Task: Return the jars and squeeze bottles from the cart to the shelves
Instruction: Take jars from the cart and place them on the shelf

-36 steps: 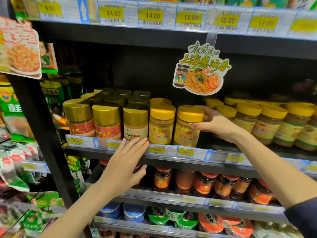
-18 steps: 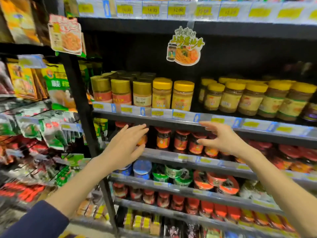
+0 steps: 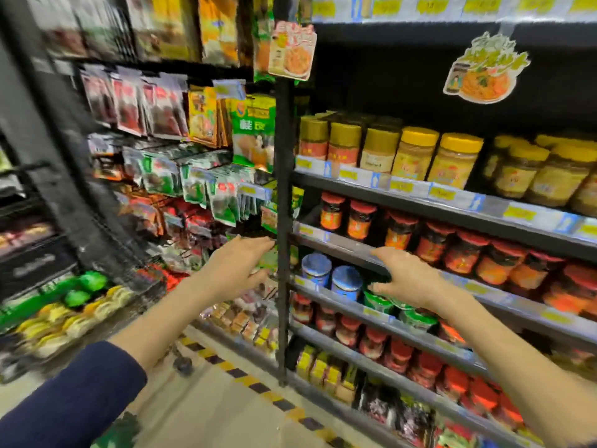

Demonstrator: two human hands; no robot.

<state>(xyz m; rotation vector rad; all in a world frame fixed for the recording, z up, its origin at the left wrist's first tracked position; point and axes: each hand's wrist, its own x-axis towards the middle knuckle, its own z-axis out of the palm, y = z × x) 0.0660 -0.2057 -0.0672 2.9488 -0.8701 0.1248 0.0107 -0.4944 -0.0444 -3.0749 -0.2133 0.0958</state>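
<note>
Nearest, my dark blue sleeve (image 3: 74, 399) enters at lower left, with the bare forearm beyond it. Left grip (image 3: 239, 270): empty, fingers straight and loosely spread, held in the air just left of the black upright post (image 3: 283, 221). Right grip (image 3: 410, 279): empty, palm down, fingers relaxed and apart. It is in front of a shelf lip, between the red-lidded jars (image 3: 361, 219) above and the blue-lidded jars (image 3: 347, 282) below, and hides part of the green-lidded tubs (image 3: 378, 300). Below both hands, the floor carries a yellow-and-black strip (image 3: 245, 379). At lower left, the cart (image 3: 129, 273) holds yellow, green-capped containers (image 3: 58, 318), too blurred for me to name. The post stands between the hanging packets (image 3: 193, 185) on the left and the shelves (image 3: 403, 192) on the right. Farther back, on the upper shelf, gold-lidded jars (image 3: 344, 143) stand beside the yellow-lidded jars (image 3: 416, 153), upright in rows behind price tags. Farthest, a noodle sign (image 3: 484, 72) hangs above them.
</note>
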